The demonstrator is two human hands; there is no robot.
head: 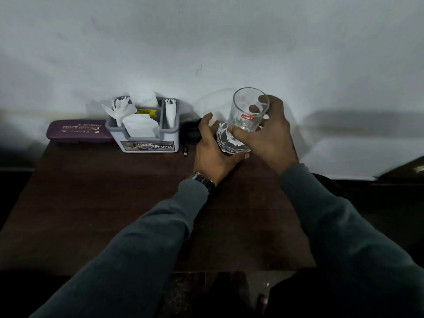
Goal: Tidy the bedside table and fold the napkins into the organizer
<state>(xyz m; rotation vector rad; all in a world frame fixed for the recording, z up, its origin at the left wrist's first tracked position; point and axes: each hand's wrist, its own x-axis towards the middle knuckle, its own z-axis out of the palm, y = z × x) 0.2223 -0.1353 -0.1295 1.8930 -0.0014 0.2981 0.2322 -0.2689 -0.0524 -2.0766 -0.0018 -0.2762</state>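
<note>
My right hand (266, 136) grips a clear drinking glass (249, 109) with a red label, tilted and lifted above a clear glass saucer (231, 142). My left hand (212, 152) holds that saucer from its left side and underneath, near the back of the dark wooden bedside table (103, 214). A white scrap of napkin shows on the saucer under the glass. To the left stands the grey organizer (146, 136), with several white napkins (140, 127) stuffed into its compartments.
A purple spectacle case (78, 131) lies against the white wall, left of the organizer. A small dark object (191, 131) and a black cable end (185, 150) sit between the organizer and my left hand. Dark furniture borders the table on the right.
</note>
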